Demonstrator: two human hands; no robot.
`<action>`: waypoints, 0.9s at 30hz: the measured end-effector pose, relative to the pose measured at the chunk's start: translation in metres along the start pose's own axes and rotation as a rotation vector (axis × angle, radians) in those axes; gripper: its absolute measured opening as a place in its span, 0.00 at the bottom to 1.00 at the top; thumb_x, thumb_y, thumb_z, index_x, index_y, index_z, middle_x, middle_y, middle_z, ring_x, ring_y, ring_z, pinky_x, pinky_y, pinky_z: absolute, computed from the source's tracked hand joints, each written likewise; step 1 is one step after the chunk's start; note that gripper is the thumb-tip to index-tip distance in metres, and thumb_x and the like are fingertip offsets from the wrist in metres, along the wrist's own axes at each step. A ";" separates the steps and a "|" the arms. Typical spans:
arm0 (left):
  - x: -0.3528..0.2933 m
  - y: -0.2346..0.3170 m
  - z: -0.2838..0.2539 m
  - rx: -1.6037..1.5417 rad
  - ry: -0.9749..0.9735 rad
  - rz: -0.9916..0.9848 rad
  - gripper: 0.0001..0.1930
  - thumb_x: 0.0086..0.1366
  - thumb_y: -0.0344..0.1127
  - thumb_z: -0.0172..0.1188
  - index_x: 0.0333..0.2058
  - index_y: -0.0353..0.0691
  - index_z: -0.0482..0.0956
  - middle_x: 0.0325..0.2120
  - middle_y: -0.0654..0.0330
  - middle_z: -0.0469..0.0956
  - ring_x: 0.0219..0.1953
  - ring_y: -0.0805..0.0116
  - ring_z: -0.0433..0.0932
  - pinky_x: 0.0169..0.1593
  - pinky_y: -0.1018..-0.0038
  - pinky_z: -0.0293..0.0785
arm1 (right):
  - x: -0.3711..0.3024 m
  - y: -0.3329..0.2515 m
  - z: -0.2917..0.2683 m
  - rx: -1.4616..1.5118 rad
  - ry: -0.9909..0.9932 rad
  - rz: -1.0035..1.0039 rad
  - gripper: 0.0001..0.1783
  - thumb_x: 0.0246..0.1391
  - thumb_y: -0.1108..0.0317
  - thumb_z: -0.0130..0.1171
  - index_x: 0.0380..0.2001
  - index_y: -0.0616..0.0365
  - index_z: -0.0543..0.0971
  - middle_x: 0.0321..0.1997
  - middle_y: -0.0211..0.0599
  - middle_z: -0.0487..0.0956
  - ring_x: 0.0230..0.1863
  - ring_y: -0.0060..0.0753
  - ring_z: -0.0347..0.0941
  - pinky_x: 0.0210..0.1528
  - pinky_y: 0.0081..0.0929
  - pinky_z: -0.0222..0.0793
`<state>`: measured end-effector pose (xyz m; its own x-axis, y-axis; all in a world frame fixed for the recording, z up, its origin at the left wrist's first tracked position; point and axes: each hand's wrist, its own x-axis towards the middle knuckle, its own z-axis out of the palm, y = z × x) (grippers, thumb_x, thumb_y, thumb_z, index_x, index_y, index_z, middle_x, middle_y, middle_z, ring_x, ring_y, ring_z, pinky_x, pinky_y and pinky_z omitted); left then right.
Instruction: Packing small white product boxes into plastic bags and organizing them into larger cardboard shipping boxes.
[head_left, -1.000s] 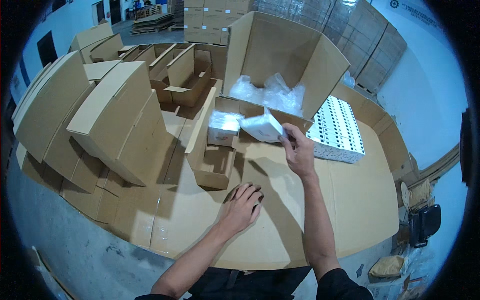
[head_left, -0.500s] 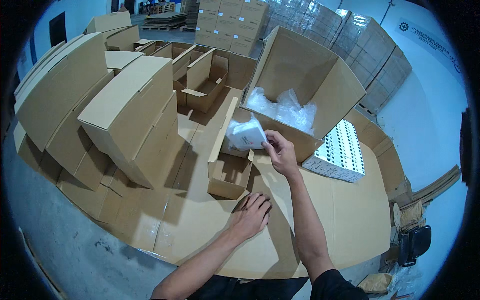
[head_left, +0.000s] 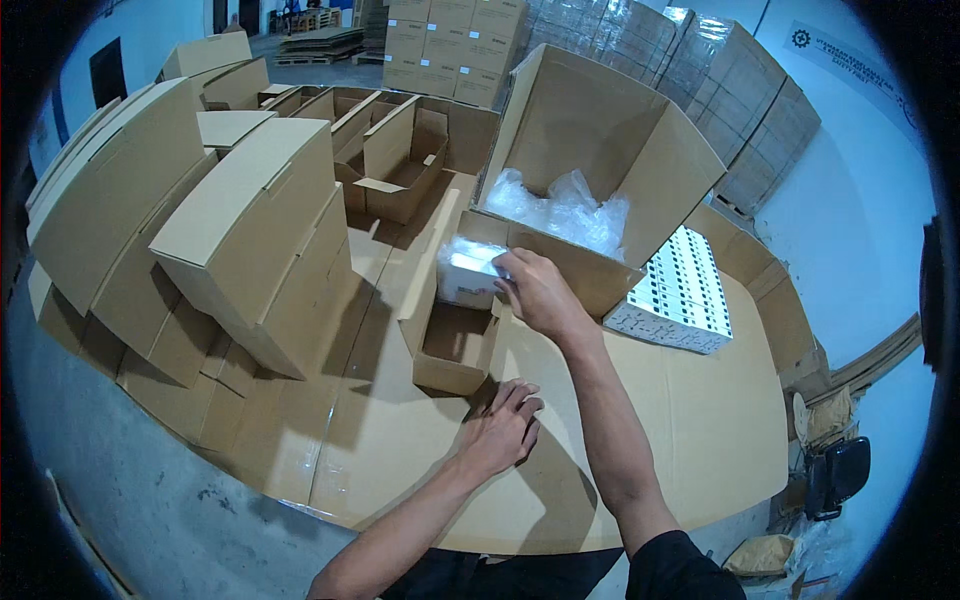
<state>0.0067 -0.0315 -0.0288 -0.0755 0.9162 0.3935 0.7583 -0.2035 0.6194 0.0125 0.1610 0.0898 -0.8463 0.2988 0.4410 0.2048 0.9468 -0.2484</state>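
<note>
My right hand (head_left: 543, 292) grips the right end of a small white box (head_left: 464, 288) with clear plastic wrap about it. That white box sits in the far part of a narrow open cardboard box (head_left: 450, 376), whose near part shows bare inside. The narrow box's lid stands up along its left side. Close to its near right corner, my left hand (head_left: 500, 437) rests on the cardboard-covered table (head_left: 400, 470) with its fingers loosely stretched and nothing in them.
Behind the narrow box stands a big open carton (head_left: 600, 130) with crumpled bubble wrap (head_left: 565, 207). A block of white boxes with black marks (head_left: 675, 300) lies to its right. Several open-lidded cardboard boxes (head_left: 250, 220) crowd the left side, and another small open box (head_left: 405, 195) stands farther back.
My right hand has moved slightly left and down, setting the white box lower into the narrow cardboard box. The left hand stays nearly in place.
</note>
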 end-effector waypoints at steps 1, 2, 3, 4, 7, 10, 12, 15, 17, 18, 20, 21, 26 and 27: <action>0.001 0.001 0.000 -0.001 -0.003 0.003 0.14 0.64 0.35 0.60 0.47 0.39 0.77 0.56 0.57 0.73 0.64 0.56 0.67 0.62 0.56 0.69 | 0.001 0.001 0.005 -0.002 0.002 0.004 0.12 0.55 0.76 0.63 0.43 0.64 0.77 0.40 0.52 0.80 0.43 0.60 0.76 0.48 0.50 0.73; 0.002 0.001 -0.001 -0.011 -0.005 0.004 0.14 0.65 0.35 0.60 0.47 0.38 0.77 0.56 0.57 0.73 0.64 0.55 0.67 0.63 0.55 0.69 | 0.001 0.002 0.009 0.000 0.004 0.016 0.12 0.55 0.76 0.63 0.43 0.64 0.77 0.40 0.52 0.80 0.44 0.60 0.76 0.48 0.50 0.72; 0.003 0.002 -0.001 -0.021 -0.006 0.005 0.14 0.65 0.35 0.59 0.47 0.38 0.77 0.56 0.57 0.73 0.64 0.55 0.67 0.64 0.55 0.68 | 0.001 0.002 0.013 0.001 0.006 0.028 0.12 0.54 0.77 0.63 0.42 0.64 0.77 0.39 0.52 0.79 0.44 0.61 0.76 0.48 0.51 0.72; 0.002 0.001 -0.001 -0.020 -0.008 0.006 0.14 0.65 0.35 0.59 0.47 0.38 0.77 0.56 0.57 0.73 0.64 0.55 0.67 0.64 0.55 0.68 | 0.003 -0.001 0.013 -0.006 -0.043 0.062 0.11 0.53 0.77 0.63 0.41 0.63 0.78 0.37 0.53 0.79 0.43 0.61 0.76 0.48 0.51 0.72; 0.001 -0.001 0.002 -0.023 0.002 0.012 0.14 0.65 0.35 0.60 0.47 0.38 0.78 0.56 0.56 0.73 0.64 0.54 0.67 0.64 0.55 0.68 | 0.003 -0.011 0.013 -0.030 -0.041 0.106 0.09 0.53 0.76 0.63 0.38 0.62 0.78 0.36 0.53 0.78 0.42 0.60 0.76 0.47 0.52 0.72; -0.001 -0.002 0.004 -0.056 0.007 0.019 0.14 0.64 0.35 0.60 0.47 0.38 0.78 0.57 0.55 0.73 0.64 0.53 0.67 0.66 0.55 0.67 | 0.003 -0.010 0.022 -0.061 -0.051 0.154 0.07 0.54 0.73 0.64 0.37 0.61 0.79 0.37 0.51 0.78 0.43 0.57 0.76 0.47 0.50 0.73; -0.001 -0.002 0.004 -0.067 0.013 0.011 0.14 0.63 0.34 0.61 0.47 0.38 0.78 0.57 0.54 0.73 0.64 0.51 0.67 0.67 0.55 0.65 | -0.001 -0.006 0.032 -0.086 -0.032 0.151 0.07 0.55 0.72 0.64 0.37 0.61 0.80 0.39 0.49 0.78 0.44 0.55 0.76 0.49 0.49 0.74; -0.003 -0.005 0.006 -0.029 0.025 0.026 0.15 0.63 0.35 0.62 0.48 0.37 0.79 0.56 0.53 0.73 0.64 0.51 0.67 0.68 0.55 0.65 | -0.005 -0.014 0.032 -0.123 -0.012 0.175 0.10 0.57 0.69 0.64 0.41 0.59 0.81 0.44 0.47 0.78 0.48 0.51 0.76 0.53 0.45 0.74; 0.000 -0.005 0.007 -0.053 0.016 0.028 0.16 0.63 0.35 0.62 0.48 0.37 0.79 0.56 0.53 0.74 0.64 0.51 0.67 0.68 0.55 0.65 | -0.013 -0.018 0.020 -0.149 -0.005 0.224 0.13 0.58 0.67 0.64 0.45 0.58 0.82 0.48 0.46 0.77 0.49 0.49 0.75 0.56 0.44 0.74; 0.001 -0.004 0.008 -0.076 0.011 0.024 0.16 0.63 0.35 0.62 0.48 0.38 0.79 0.56 0.53 0.74 0.64 0.51 0.68 0.68 0.55 0.66 | -0.020 -0.019 0.014 -0.067 0.010 0.238 0.15 0.59 0.66 0.64 0.48 0.57 0.81 0.51 0.45 0.75 0.52 0.48 0.75 0.57 0.43 0.73; 0.005 0.003 0.003 -0.087 -0.027 -0.018 0.15 0.62 0.33 0.64 0.47 0.36 0.78 0.55 0.52 0.74 0.63 0.50 0.69 0.66 0.54 0.67 | -0.036 -0.016 0.000 -0.006 0.051 0.287 0.18 0.59 0.65 0.64 0.52 0.56 0.80 0.55 0.44 0.74 0.54 0.47 0.74 0.58 0.42 0.73; 0.006 0.008 -0.001 -0.091 -0.051 -0.082 0.15 0.60 0.31 0.65 0.46 0.35 0.78 0.54 0.52 0.74 0.61 0.49 0.70 0.65 0.54 0.68 | -0.045 -0.012 -0.006 0.064 0.089 0.260 0.19 0.60 0.64 0.64 0.54 0.55 0.79 0.57 0.44 0.73 0.55 0.47 0.74 0.58 0.42 0.72; 0.013 0.015 -0.011 -0.067 -0.031 0.041 0.15 0.58 0.27 0.65 0.45 0.36 0.79 0.54 0.52 0.75 0.62 0.49 0.70 0.66 0.55 0.66 | -0.099 0.031 -0.062 0.245 0.272 0.245 0.14 0.58 0.71 0.63 0.47 0.62 0.79 0.45 0.43 0.79 0.41 0.45 0.80 0.47 0.38 0.77; 0.015 0.019 -0.014 -0.031 -0.043 0.038 0.15 0.58 0.27 0.65 0.45 0.37 0.79 0.54 0.53 0.76 0.62 0.49 0.70 0.65 0.56 0.66 | -0.111 0.045 -0.076 0.184 0.354 0.300 0.13 0.58 0.74 0.61 0.46 0.62 0.80 0.42 0.42 0.81 0.37 0.40 0.80 0.42 0.33 0.77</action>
<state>0.0106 -0.0269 -0.0018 -0.0190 0.9216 0.3877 0.7393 -0.2482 0.6260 0.1531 0.1790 0.0948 -0.5382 0.6072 0.5845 0.2961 0.7856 -0.5433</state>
